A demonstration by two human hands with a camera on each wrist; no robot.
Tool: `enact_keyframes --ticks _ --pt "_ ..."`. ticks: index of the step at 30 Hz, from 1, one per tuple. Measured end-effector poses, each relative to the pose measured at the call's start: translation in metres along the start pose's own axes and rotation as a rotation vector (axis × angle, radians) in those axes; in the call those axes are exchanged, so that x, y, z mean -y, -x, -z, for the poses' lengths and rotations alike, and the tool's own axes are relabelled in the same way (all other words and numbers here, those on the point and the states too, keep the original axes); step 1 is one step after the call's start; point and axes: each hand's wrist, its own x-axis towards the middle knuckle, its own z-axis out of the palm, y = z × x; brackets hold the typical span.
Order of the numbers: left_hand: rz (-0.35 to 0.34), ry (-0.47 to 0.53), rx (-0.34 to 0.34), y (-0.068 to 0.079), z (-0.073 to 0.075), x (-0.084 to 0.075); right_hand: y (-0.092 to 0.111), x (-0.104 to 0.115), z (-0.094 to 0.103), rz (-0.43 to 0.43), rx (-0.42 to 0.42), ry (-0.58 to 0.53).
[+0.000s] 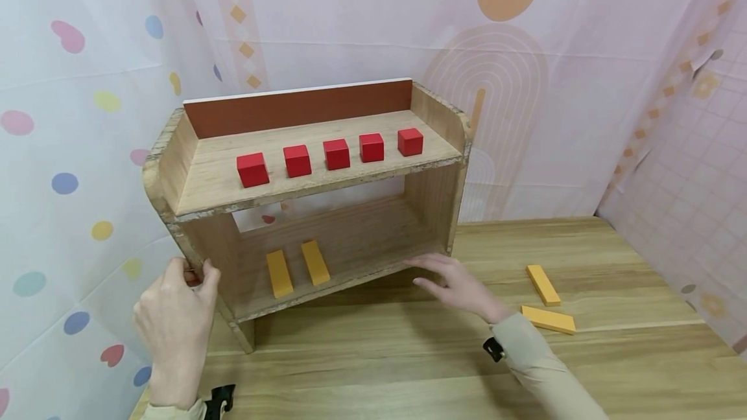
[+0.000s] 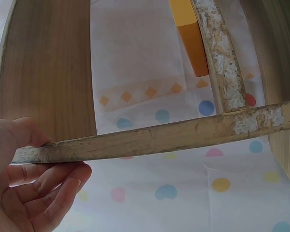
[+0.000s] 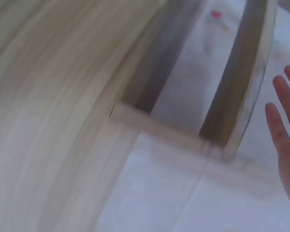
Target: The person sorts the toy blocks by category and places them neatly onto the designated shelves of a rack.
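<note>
A small wooden shelf [image 1: 327,186] stands on the table, with several red cubes [image 1: 336,155] in a row on its top board. Two yellow blocks [image 1: 315,262] lie side by side on the lower board, toward the left. My left hand [image 1: 177,316] grips the front edge of the left side panel [image 2: 150,140], thumb on one face and fingers on the other. At the lower board's right front edge is my right hand [image 1: 452,284], its fingers extended and holding nothing. In the right wrist view, those fingers [image 3: 285,111] are spread beside the blurred shelf.
Two more yellow blocks [image 1: 543,285] lie on the wooden table [image 1: 373,368] to the right, near my right forearm. Patterned curtains [image 1: 362,18] hang behind the shelf and along both sides. A reddish-brown back strip [image 1: 303,109] edges the top board.
</note>
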Motion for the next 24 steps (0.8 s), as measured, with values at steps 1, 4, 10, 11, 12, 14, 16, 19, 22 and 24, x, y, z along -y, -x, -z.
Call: enact_keyframes --ticks 1,4,10,11,12,14,16,19,22,24 --pt "-0.001 0.001 -0.001 0.000 0.000 0.000 0.003 -0.004 0.004 -0.021 -0.008 -0.017" --pt "-0.002 0.004 -0.004 0.000 0.000 0.000 0.011 -0.013 0.015 -0.094 -0.025 -0.072" --pt "-0.006 0.006 -0.006 0.000 0.000 0.000 0.034 -0.032 0.040 -0.287 -0.038 -0.142" --pt "-0.007 0.007 -0.005 0.000 0.000 0.000 0.038 -0.035 0.043 -0.316 -0.042 -0.146" --pt "-0.008 0.007 -0.004 0.000 0.000 0.000 0.043 -0.038 0.047 -0.343 -0.044 -0.146" --pt "-0.006 0.007 -0.001 0.000 0.000 0.000 0.051 -0.044 0.054 -0.410 -0.051 -0.147" --pt "-0.004 0.006 0.002 0.000 0.000 0.000 0.058 -0.050 0.061 -0.468 -0.059 -0.150" --pt "-0.003 0.004 0.005 0.000 0.000 0.000 0.069 -0.059 0.072 -0.530 -0.074 -0.156" --pt "-0.004 0.005 0.007 0.000 0.000 0.000 0.082 -0.068 0.083 -0.577 -0.082 -0.182" --pt "-0.002 0.005 0.007 0.000 0.000 0.000 0.092 -0.073 0.089 -0.610 -0.080 -0.197"
